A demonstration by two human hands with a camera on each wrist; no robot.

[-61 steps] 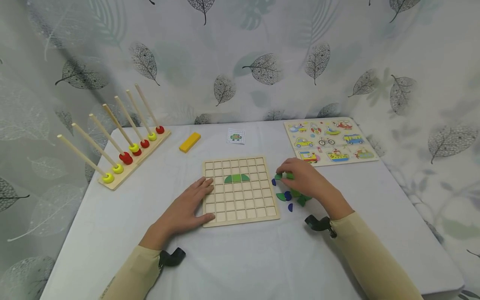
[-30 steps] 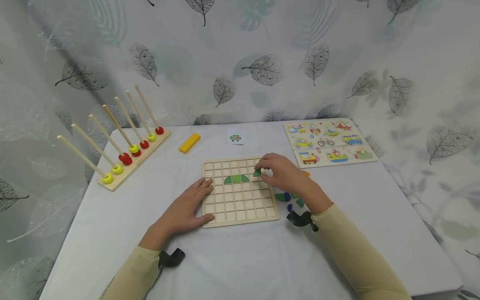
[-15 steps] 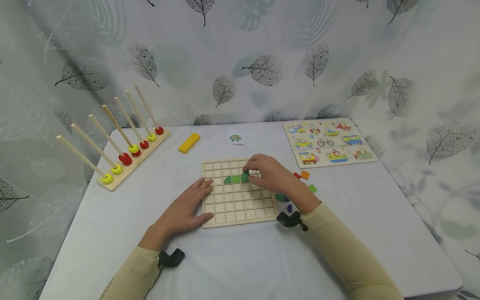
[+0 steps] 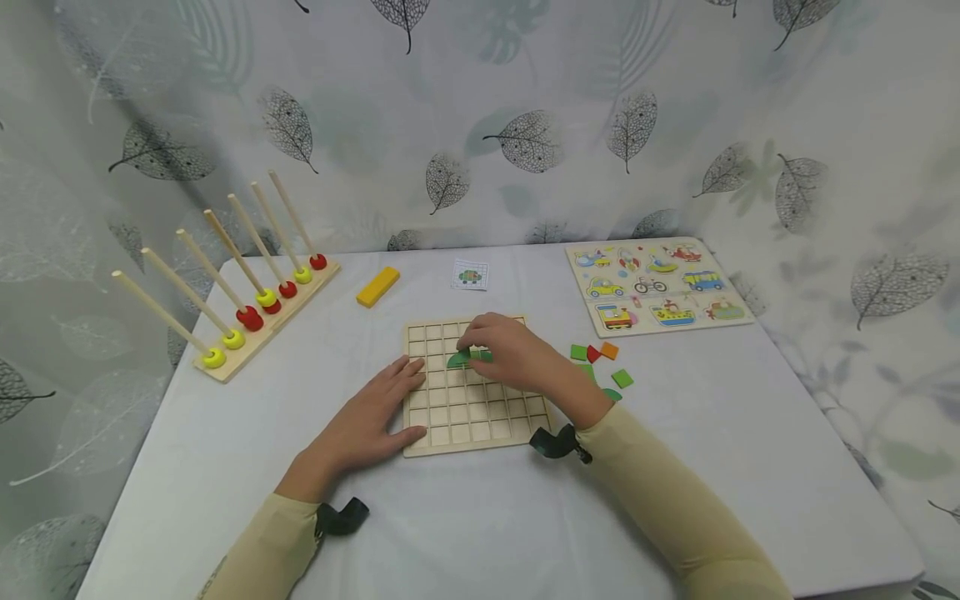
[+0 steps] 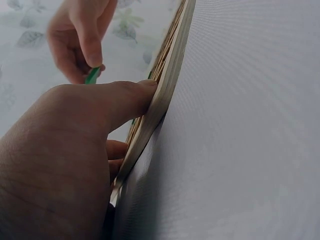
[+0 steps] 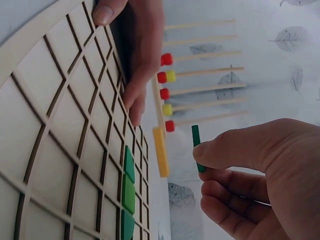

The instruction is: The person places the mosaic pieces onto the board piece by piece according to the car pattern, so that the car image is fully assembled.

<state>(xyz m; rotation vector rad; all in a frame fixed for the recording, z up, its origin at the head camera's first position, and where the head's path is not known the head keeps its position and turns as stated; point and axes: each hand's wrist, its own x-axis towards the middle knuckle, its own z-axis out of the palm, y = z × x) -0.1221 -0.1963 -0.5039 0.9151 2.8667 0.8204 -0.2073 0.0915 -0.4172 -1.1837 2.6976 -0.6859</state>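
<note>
I have the left arm [image 4: 266,542] slanting in from the lower left, the left hand [image 4: 375,412] palm down, fingers [image 4: 393,377] extended and thumb [image 4: 409,437] stretched well apart from them. My right arm [image 4: 675,496] angles in from the lower right; the right hand [image 4: 512,354] is raised in a thumb-to-fingertip pinch, other fingers bent.

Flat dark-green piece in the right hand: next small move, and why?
Probably lower the flat dark-green piece into an unfilled cell beside the row of three green pieces: the right hand pinches it, clear above the pale wooden gridded board, while the left hand rests on the board's edge.
</note>
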